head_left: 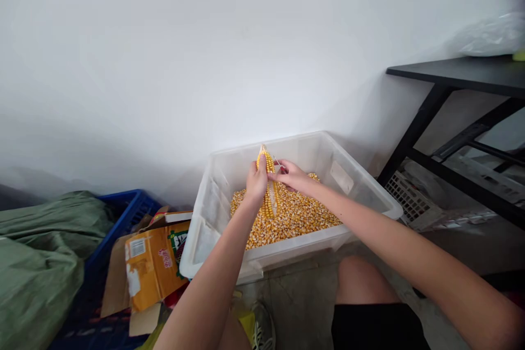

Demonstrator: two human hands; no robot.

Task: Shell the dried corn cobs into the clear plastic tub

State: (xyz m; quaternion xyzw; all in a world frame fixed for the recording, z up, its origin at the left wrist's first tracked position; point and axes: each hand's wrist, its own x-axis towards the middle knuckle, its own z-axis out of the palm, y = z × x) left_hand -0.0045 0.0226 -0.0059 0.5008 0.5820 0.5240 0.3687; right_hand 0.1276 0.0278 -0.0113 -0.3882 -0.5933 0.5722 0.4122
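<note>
My left hand [257, 179] is closed round an ear of corn [270, 197], held tilted above the bin with its pale tip up. A strip along the cob is bare of kernels, while yellow rows stay on both sides. Against the cob's right side, my right hand [292, 176] grips a small screwdriver-like tool [282, 168] with a thin metal shaft and a reddish handle. Most of its handle is hidden by the fingers. Loose corn kernels [295, 221] lie below both hands, spread through the translucent plastic bin [361, 188].
A white wall [246, 54] stands behind the bin. On the left are a torn orange cardboard box [153, 265], a blue crate [123, 199] and a green sheet [45, 251]. A black metal-framed table [463, 74] stands at right, with a white basket [410, 199] beneath.
</note>
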